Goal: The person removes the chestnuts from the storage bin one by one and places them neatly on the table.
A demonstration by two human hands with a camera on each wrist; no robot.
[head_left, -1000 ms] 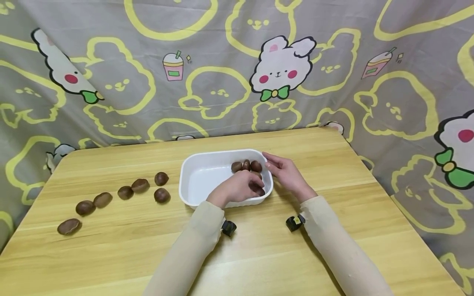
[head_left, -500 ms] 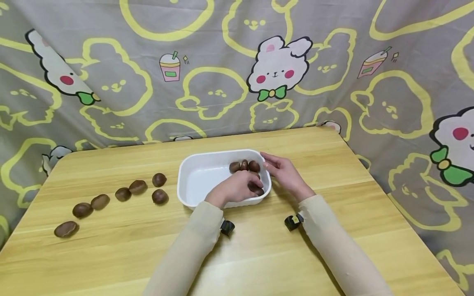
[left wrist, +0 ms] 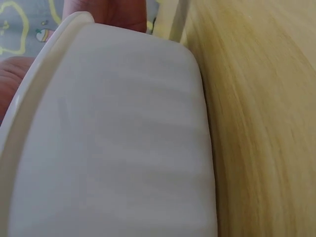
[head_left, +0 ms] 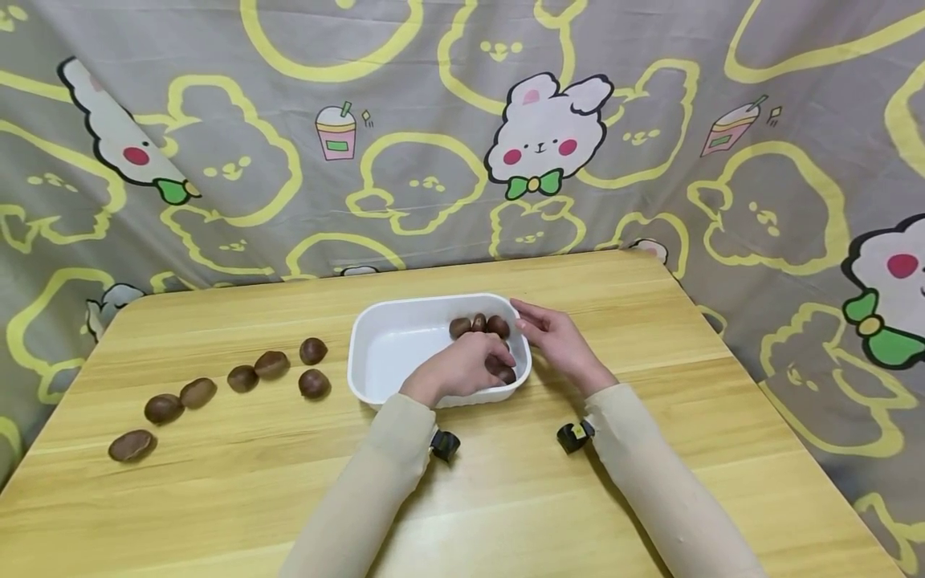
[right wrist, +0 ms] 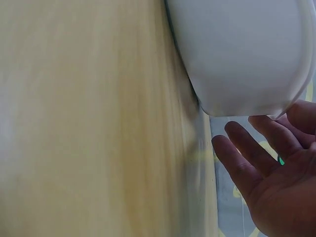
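Note:
A white rectangular plastic container (head_left: 376, 353) stands on the table in the head view. My left hand (head_left: 458, 365) reaches over its near side into the right end, where several brown chestnuts (head_left: 497, 326) lie. The fingers and thumb are around a chestnut (head_left: 499, 369) there, partly covering it. At the container's right end, my right hand (head_left: 556, 333) holds the rim, its thumb at the edge and fingers along the outside. In the right wrist view the lower fingers (right wrist: 242, 168) spread apart below the container wall (right wrist: 242, 54). The left wrist view is mostly filled by the container's side (left wrist: 118, 138).
Several more chestnuts (head_left: 271, 365) lie scattered in a slanting line left of the container, with one chestnut (head_left: 133, 445) farthest to the left. The wooden table (head_left: 499, 514) meets a cartoon-print curtain (head_left: 405, 96) at the back and right.
The head view shifts slightly. Both hands, the container and the chestnuts keep practically the same places.

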